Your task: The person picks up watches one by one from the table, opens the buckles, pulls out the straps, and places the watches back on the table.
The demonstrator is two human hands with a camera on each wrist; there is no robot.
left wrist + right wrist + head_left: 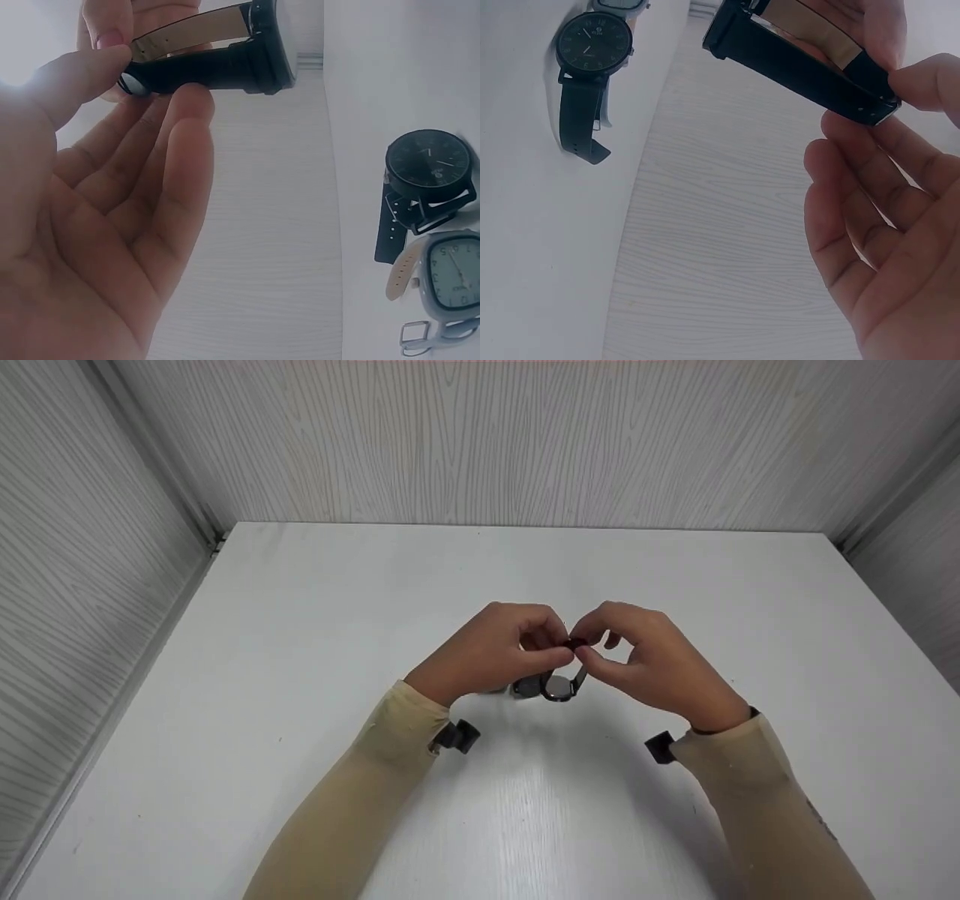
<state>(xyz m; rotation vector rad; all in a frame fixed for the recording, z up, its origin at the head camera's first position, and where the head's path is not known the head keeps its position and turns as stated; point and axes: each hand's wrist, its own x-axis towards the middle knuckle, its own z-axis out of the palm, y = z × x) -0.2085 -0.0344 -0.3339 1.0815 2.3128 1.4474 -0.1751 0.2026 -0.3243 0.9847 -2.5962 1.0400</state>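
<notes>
Beige sleeves [360, 802] fill the lower part of the head view, with a small black camera mount at each wrist. Both hands are raised above the middle of the white table [300, 607], fingertips meeting. A black-strapped watch [217, 64] is held between them, clear of the tabletop. Left hand [82, 217]: strap end is pinched between thumb and index finger, the other fingers are held loosely together, slightly bent, palm toward the wrist camera. Right hand [885, 225]: same strap end is pinched between thumb and fingertips, remaining fingers relaxed and side by side. Watch case is seen edge-on, strap folded back with a tan inner lining showing.

2 more watches are laid on the table just below the hands: a black round-faced watch [429, 166] with a black strap, and a grey square-faced watch [454, 276] with a pale strap. These 2 lie just beside each other, straps overlapping. Grey wood-grain wall panels [487, 435] surround the table on 3 sides.
</notes>
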